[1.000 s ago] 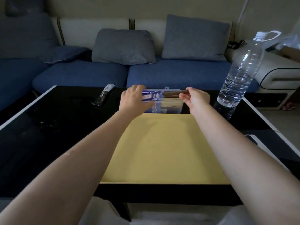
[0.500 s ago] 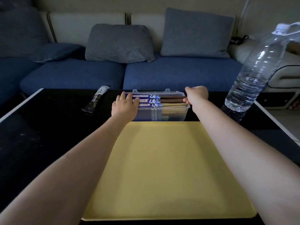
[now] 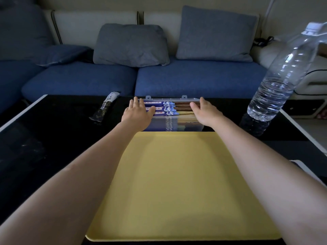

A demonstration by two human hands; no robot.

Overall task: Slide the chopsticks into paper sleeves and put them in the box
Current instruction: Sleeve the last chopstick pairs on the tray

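Note:
A clear plastic box (image 3: 174, 123) stands on the black table just beyond the yellow tray (image 3: 177, 183). Inside it lie three pairs of brown chopsticks (image 3: 182, 106) in blue paper sleeves (image 3: 165, 108), side by side. My left hand (image 3: 137, 113) rests flat over the box's left end, fingers straight on the sleeves. My right hand (image 3: 203, 111) lies flat over the right end, covering the chopsticks' bare ends. Neither hand holds anything.
A large clear water bottle (image 3: 281, 76) stands on the table to the right of the box. A dark packet (image 3: 104, 107) lies to the left. A blue sofa with grey cushions (image 3: 131, 44) runs behind the table's far edge.
Both hands lowered a sleeved pair into the box and let it go. The right hand uncurled, and both hands now lie flat on the box's ends.

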